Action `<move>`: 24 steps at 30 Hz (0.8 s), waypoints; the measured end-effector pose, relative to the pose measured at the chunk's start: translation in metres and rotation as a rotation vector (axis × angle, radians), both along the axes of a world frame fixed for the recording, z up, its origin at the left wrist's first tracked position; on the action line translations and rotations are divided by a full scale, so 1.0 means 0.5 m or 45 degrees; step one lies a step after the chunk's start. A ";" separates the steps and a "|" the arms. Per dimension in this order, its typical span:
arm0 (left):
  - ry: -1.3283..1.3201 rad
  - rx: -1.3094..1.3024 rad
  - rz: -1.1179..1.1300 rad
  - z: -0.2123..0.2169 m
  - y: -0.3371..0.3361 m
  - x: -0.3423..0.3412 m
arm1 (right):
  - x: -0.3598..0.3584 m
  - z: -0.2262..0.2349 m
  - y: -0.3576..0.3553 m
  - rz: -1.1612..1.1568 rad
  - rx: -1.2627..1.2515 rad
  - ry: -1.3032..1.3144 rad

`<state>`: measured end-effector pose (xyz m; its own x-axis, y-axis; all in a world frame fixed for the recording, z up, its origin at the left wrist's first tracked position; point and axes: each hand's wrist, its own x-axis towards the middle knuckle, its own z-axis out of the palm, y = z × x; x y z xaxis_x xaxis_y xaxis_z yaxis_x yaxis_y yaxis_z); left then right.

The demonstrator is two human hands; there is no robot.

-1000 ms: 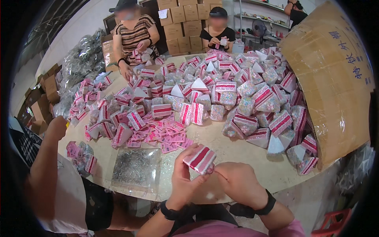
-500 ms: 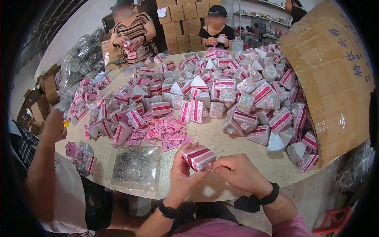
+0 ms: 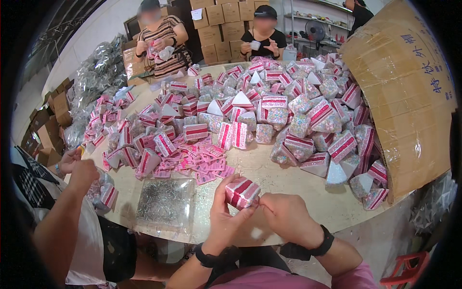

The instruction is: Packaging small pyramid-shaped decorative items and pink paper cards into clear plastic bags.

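Note:
My left hand (image 3: 222, 216) is closed round a toy cake slice (image 3: 242, 192) with pink, white and red layers, tilted above the table's near edge. At the slice's lower right edge, my right hand (image 3: 288, 216) has its thumb and forefinger pinched together. Whatever is between those fingers is too small to make out. Left of my hands lies a clear shallow tray (image 3: 188, 224) of small thin metal pieces (image 3: 161, 202). Pink printed cards (image 3: 204, 159) are spread just beyond it.
A large heap of similar cake slices (image 3: 274, 103) covers the far table. An open cardboard box (image 3: 399, 96) leans in at the right. A co-worker's arms (image 3: 72, 192) are close on my left; two people (image 3: 163, 41) work across the table. A red stool (image 3: 406, 269) stands lower right.
The cake slice has turned a little in my left hand. My right hand has shifted slightly down, still pinched by its edge. The left co-worker's arms have come lower over the table.

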<state>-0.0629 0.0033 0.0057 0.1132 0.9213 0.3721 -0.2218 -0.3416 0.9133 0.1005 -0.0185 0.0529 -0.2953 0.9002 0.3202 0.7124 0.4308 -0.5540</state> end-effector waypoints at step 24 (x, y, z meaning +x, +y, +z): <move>0.236 -0.028 0.021 -0.013 0.003 -0.009 | 0.023 -0.024 0.032 0.225 -0.732 0.607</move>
<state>-0.0674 0.0047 -0.0010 0.1629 0.9311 0.3262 -0.0432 -0.3236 0.9452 0.1120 -0.0027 0.0410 -0.3975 0.9159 -0.0556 0.2877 0.0668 -0.9554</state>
